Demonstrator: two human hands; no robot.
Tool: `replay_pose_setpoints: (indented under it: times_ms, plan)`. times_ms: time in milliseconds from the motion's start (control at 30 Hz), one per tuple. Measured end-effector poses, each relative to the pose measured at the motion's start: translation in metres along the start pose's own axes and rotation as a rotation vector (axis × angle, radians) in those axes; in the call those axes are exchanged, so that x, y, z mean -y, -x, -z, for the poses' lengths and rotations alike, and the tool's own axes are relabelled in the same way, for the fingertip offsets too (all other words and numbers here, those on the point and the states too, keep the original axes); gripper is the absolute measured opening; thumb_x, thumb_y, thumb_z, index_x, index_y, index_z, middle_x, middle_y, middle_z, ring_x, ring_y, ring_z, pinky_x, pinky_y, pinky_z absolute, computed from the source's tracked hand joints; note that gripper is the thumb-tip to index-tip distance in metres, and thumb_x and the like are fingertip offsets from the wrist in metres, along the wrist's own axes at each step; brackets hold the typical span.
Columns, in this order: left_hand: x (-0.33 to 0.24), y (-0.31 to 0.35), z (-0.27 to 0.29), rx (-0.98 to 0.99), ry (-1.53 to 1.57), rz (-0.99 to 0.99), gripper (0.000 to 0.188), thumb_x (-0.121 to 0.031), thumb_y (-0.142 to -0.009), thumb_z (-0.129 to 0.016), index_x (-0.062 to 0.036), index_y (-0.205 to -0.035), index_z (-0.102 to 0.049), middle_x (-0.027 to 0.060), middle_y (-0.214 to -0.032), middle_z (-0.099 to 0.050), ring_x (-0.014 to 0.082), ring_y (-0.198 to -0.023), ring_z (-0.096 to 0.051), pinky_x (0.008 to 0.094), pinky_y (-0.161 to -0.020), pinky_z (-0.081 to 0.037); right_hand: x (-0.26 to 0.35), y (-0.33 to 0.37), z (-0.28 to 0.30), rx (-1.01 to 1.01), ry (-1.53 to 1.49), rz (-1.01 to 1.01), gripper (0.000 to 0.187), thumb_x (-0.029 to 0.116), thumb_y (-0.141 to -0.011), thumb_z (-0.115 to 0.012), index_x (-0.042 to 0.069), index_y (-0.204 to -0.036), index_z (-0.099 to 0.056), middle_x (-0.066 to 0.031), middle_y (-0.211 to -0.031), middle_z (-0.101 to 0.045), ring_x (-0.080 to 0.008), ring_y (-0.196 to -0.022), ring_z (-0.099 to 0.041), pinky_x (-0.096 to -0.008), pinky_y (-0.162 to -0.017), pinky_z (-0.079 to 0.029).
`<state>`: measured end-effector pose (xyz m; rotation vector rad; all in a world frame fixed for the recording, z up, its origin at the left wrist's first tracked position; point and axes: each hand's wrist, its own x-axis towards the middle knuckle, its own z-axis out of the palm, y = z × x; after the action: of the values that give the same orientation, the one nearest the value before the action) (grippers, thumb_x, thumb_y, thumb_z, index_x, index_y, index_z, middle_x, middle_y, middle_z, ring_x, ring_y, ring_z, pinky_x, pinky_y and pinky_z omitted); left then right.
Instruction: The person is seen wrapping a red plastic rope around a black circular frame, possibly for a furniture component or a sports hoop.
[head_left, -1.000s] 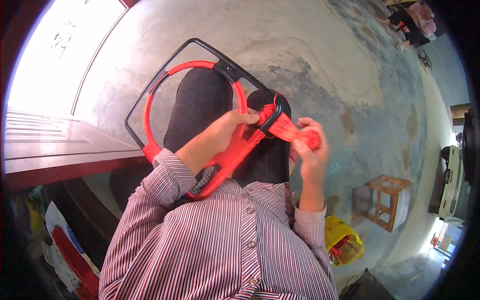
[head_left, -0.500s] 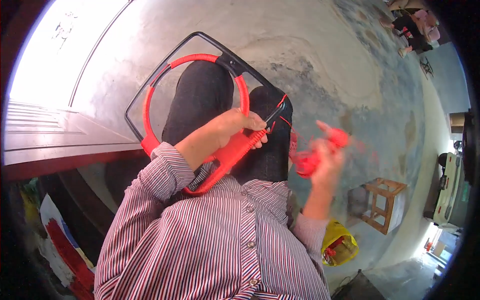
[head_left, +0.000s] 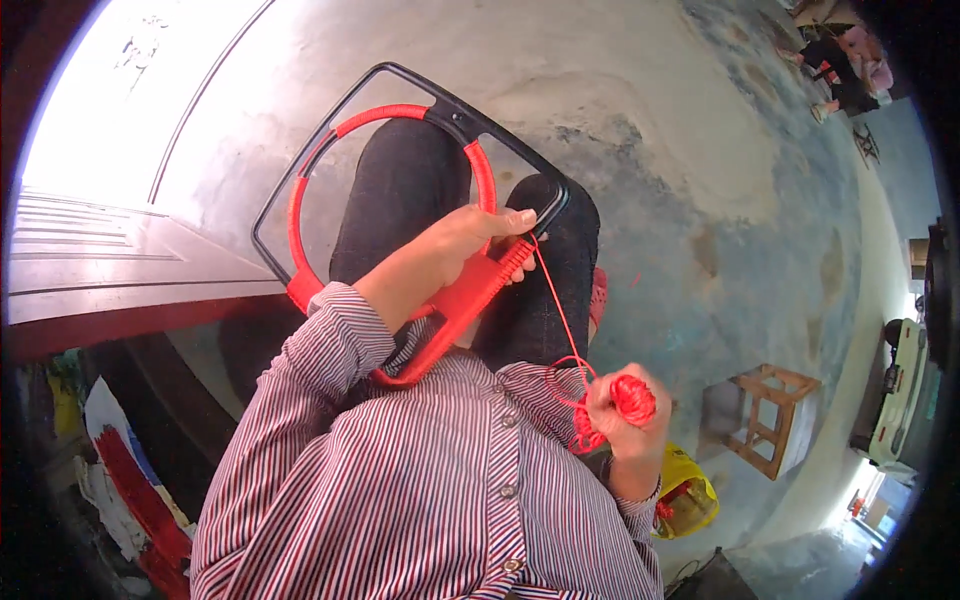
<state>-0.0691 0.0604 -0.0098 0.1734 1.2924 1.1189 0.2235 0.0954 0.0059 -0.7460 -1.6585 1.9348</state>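
Note:
A black frame with a round opening (head_left: 484,180) lies across my thighs, much of its ring and one side covered in tightly wound red cord. My left hand (head_left: 465,240) is closed on the wrapped side near a corner, thumb on top and fingertips showing beyond the edge. A bundle of red cord (head_left: 633,400) is gripped in my right hand (head_left: 635,435), low and to the right by my hip. From it a taut red strand (head_left: 562,305) runs up to the frame beside my left fingers. Some loops dangle below the right hand.
A wooden stool (head_left: 770,420) lies on the floor at right. Nearer me is a yellow bag (head_left: 690,490) with red stuff inside. A panelled door (head_left: 130,255) stands at left. Another person (head_left: 850,65) is at the far right, and a light-coloured vehicle (head_left: 895,395) shows at the right rim.
My right hand has swung down toward my hip with the cord bundle, and the strand, loosely looped by the frame's corner before, is now pulled straight. My left hand keeps its hold.

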Motion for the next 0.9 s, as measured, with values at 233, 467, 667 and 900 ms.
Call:
replay_pose_setpoints:
  times_ms: [233, 467, 667, 900]
  plan:
    - [0.004, -0.005, 0.008, 0.039, 0.000, -0.022, 0.019, -0.015, -0.083, -0.064, 0.0010, -0.092, -0.061, 0.0163, -0.078, -0.065, 0.0232, -0.060, -0.063, 0.0329, -0.058, -0.053, -0.019, -0.045, 0.065, -0.549, -0.246, -0.048, 0.025, 0.004, -0.081, -0.059, 0.002, -0.105, -0.054, -0.0048, -0.078, -0.056, -0.0135, -0.062, -0.053, -0.0271, -0.063, -0.047]
    - [0.003, 0.013, 0.006, 0.107, 0.027, -0.061, 0.015, -0.014, -0.083, -0.063, 0.0005, -0.087, -0.059, 0.0174, -0.075, -0.065, 0.0237, -0.059, -0.063, 0.0339, -0.058, -0.054, -0.019, -0.078, -0.012, 0.361, 0.664, 0.092, 0.038, 0.011, -0.081, -0.062, 0.000, -0.116, -0.057, -0.0108, -0.093, -0.060, -0.0266, -0.085, -0.060, -0.0353, -0.078, -0.048]
    - [0.004, 0.027, 0.008, 0.193, 0.073, -0.009, 0.011, -0.012, -0.084, -0.064, -0.0013, -0.085, -0.060, 0.0173, -0.075, -0.065, 0.0234, -0.059, -0.064, 0.0333, -0.057, -0.055, -0.009, -0.137, -0.061, -0.003, 0.168, 0.239, 0.058, 0.003, -0.077, -0.059, -0.002, -0.133, -0.044, -0.0118, -0.109, -0.058, -0.0175, -0.088, -0.058, -0.0288, -0.081, -0.046]
    - [0.009, 0.022, 0.010, 0.173, 0.038, -0.016, 0.012, -0.012, -0.083, -0.065, -0.0025, -0.085, -0.059, 0.0155, -0.074, -0.065, 0.0220, -0.059, -0.064, 0.0334, -0.055, -0.055, -0.027, -0.154, -0.069, 0.109, -0.273, 0.135, 0.052, -0.001, -0.081, -0.064, 0.002, -0.130, -0.049, -0.0043, -0.104, -0.058, -0.0106, -0.090, -0.055, -0.0250, -0.085, -0.046]
